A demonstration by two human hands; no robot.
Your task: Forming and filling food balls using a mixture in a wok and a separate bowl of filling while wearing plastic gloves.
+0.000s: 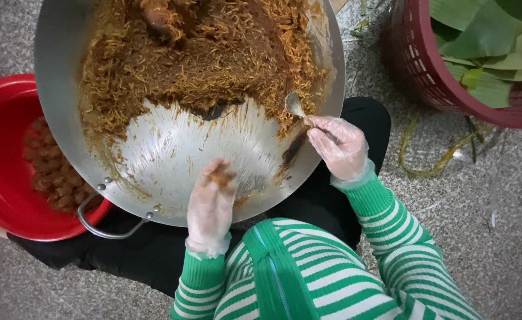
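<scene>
From the head camera, looking straight down, a wide round metal pan rests on the person's lap, over black trousers. Its far half holds a heap of brown shredded filling; the near half is scraped nearly bare and shiny.

The left hand, in a thin clear plastic glove, sits over the pan's near rim with its fingers curled in around a small lump of the brown filling, pinched at the fingertips.

The right hand, also gloved, has its fingers closed on the handle of a small metal spoon, whose bowl touches the edge of the heap by the pan's right wall.

Both sleeves are green-and-white striped knit.

A red plastic basin of brown balls lies partly under the pan's left side. A dark red slotted basket of green leaves stands at the upper right on the speckled floor.
</scene>
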